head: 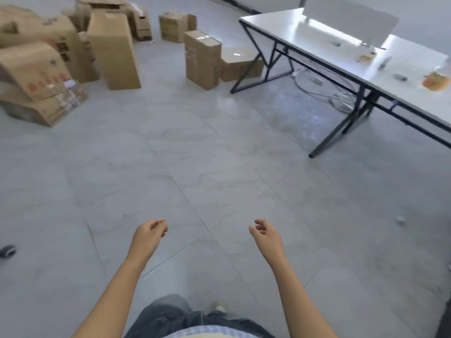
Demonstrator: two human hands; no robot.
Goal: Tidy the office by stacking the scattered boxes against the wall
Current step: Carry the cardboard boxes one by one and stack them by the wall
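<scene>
Mid-floor, our left hand (150, 231) and right hand (264, 231) hang loosely curled, empty. Boxes (113, 50) sit scattered well ahead, leftward. Risks, we judge: tilted box (31, 69) toppling if pile disturbed; cables (317, 87) under table (280, 28) snagging feet.

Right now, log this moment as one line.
left hand: empty, loosely curled | right hand: empty, loosely curled | boxes: scattered on floor ahead-left, untouched | table: ahead-right

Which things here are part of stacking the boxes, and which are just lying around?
For the job: box pile, tall box, taped box, low box, left hand, right hand, both empty.
Lying about: table, cables under it, odds and ends on it.
</scene>
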